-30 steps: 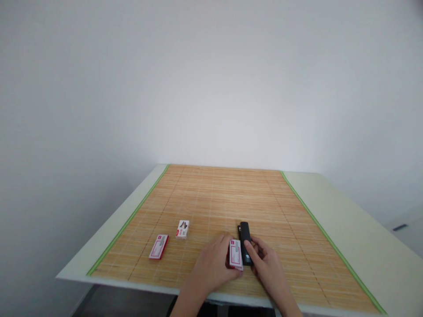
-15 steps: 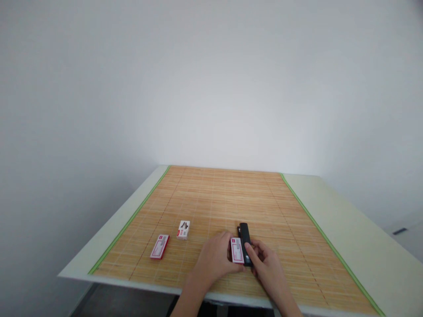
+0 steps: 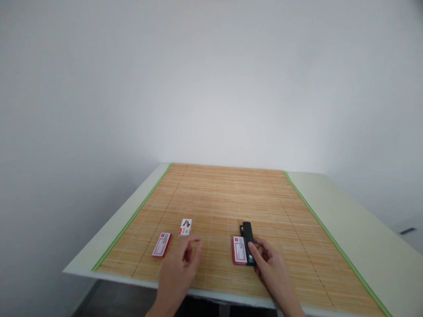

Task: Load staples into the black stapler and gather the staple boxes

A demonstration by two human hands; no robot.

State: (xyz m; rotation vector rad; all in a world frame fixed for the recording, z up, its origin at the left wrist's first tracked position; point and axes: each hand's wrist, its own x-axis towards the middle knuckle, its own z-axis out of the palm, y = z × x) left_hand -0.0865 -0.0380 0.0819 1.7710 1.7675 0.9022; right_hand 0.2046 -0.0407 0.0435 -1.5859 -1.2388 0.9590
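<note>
A black stapler [image 3: 247, 236] lies on the bamboo mat [image 3: 224, 207], pointing away from me. My right hand [image 3: 269, 266] rests at its near end, thumb and fingers closed around it. A red-and-white staple box [image 3: 239, 250] lies flat right beside the stapler on its left. My left hand [image 3: 180, 270] hovers over the mat's near edge, empty, fingers loosely curled and apart. It is nearest to a second red-and-white box [image 3: 161, 244] and a small white box [image 3: 185, 227] at the left.
The mat has green borders and covers a pale table [image 3: 357, 220] against a white wall. The table's near edge [image 3: 139, 281] runs below my hands.
My left hand let go of the staple box beside the stapler and pulled back to the left. The box now lies flat on the mat. My right hand stayed on the stapler.
</note>
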